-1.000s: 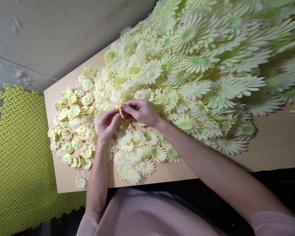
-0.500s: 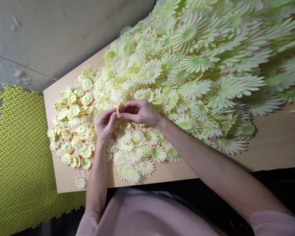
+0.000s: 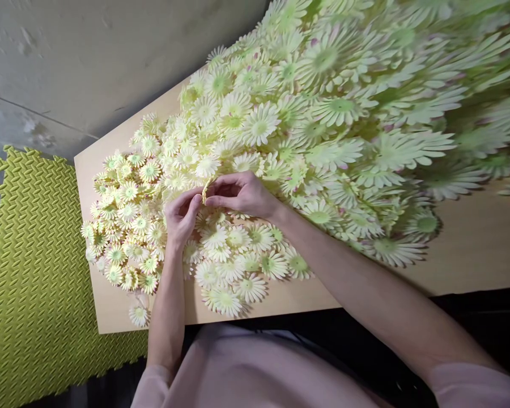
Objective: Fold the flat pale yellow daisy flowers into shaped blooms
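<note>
Between my two hands is a small cream-yellow artificial flower [image 3: 205, 190], seen edge-on. My left hand [image 3: 182, 218] pinches it from the left between thumb and fingers. From the right, my right hand [image 3: 242, 195] closes thumb and forefinger on the same flower. Both hands are just above a spread of pale daisy-like flower heads [image 3: 259, 124] with greenish centres and some pink petal tips. Smaller, tighter flower heads [image 3: 130, 215] are heaped left of my left hand. The inner fingers of both hands are partly hidden.
A light wooden table [image 3: 480, 243] bears the flowers, its front edge close to my body. One flower head [image 3: 139, 315] lies apart near the front left corner. A yellow-green foam mat [image 3: 34, 266] is on the left, and a grey wall [image 3: 123, 51] stands behind.
Both hands stay in nearly the same place, still pinching the flower. The flower between the fingertips has shifted slightly in its angle.
</note>
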Tool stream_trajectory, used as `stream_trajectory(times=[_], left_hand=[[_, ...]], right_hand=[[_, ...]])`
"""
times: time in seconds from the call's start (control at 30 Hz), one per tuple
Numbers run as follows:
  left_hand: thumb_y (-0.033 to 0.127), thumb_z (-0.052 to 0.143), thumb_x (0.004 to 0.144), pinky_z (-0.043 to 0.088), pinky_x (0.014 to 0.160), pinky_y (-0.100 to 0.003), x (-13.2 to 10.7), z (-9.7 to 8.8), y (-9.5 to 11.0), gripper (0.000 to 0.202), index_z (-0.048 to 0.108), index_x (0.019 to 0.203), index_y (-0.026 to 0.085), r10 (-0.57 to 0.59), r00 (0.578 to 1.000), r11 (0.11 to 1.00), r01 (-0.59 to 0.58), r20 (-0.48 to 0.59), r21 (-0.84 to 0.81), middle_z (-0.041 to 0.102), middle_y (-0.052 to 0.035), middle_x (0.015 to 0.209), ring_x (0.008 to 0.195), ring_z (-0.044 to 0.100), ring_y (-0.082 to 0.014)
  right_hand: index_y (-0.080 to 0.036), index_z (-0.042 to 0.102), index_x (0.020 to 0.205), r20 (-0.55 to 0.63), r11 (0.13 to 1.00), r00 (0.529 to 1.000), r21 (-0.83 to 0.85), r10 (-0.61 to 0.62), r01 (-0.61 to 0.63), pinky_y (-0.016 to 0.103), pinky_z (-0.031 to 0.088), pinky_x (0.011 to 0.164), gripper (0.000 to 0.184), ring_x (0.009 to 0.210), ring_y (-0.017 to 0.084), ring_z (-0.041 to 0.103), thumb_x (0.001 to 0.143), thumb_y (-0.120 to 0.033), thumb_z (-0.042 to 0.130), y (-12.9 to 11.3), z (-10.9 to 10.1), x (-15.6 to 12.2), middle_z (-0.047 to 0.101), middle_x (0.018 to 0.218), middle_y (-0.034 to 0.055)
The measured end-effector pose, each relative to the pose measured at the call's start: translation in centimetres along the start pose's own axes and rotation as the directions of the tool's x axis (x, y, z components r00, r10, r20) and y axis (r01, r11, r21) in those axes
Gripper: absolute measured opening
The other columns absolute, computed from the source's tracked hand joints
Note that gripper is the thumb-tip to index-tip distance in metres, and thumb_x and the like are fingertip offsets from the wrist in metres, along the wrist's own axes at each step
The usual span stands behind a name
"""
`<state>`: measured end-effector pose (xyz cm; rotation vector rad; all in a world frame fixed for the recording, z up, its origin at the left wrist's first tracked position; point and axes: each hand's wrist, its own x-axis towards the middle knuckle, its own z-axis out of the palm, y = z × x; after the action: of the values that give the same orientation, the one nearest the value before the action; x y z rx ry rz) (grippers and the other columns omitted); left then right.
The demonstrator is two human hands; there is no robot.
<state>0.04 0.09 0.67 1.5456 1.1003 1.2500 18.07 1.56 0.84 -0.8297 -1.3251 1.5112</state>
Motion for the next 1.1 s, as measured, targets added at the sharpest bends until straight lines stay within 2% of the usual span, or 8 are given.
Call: stream_trajectory(times=[0.5, 0.8, 1.1], left_hand=[[0.032, 0.067, 0.088, 0.058, 0.084, -0.03, -0.02, 0.01, -0.05, 0.016, 0.076, 0.099, 0.027, 0.011, 1.0, 1.0, -0.011, 0.01, -0.01, 0.078, -0.0034, 0.1, 0.091, 0.073, -0.0136], [0.039, 0.066, 0.087, 0.057, 0.086, -0.033, -0.05, 0.0, -0.22, 0.02, 0.077, 0.099, 0.027, -0.019, 1.0, 1.0, 0.019, 0.019, -0.001, 0.078, -0.004, 0.1, 0.092, 0.072, -0.0152], [0.038, 0.069, 0.085, 0.058, 0.089, -0.033, -0.12, -0.09, -0.22, 0.019, 0.077, 0.099, 0.029, -0.018, 0.999, 0.997, 0.021, 0.049, -0.08, 0.077, -0.0039, 0.104, 0.095, 0.072, -0.0153]], right_hand=[[-0.018, 0.075, 0.081, 0.004, 1.0, 1.0, -0.006, 0.003, -0.003, 0.031, 0.054, 0.063, 0.028, 0.068, 0.016, 0.064, 0.067, -0.039, 0.085, 0.02, -0.05, -0.08, 0.072, 0.077, 0.0038], [-0.018, 0.076, 0.08, -0.015, 1.0, 1.0, 0.021, 0.018, -0.018, 0.036, 0.057, 0.074, 0.03, 0.075, 0.018, 0.067, 0.063, -0.04, 0.087, -0.21, 0.1, -0.03, 0.074, 0.081, 0.005], [-0.018, 0.075, 0.074, -0.021, 1.0, 1.0, 0.009, -0.006, 0.006, 0.033, 0.056, 0.069, 0.031, 0.07, 0.016, 0.064, 0.062, -0.043, 0.087, -0.29, 0.2, 0.06, 0.072, 0.074, 0.003]])
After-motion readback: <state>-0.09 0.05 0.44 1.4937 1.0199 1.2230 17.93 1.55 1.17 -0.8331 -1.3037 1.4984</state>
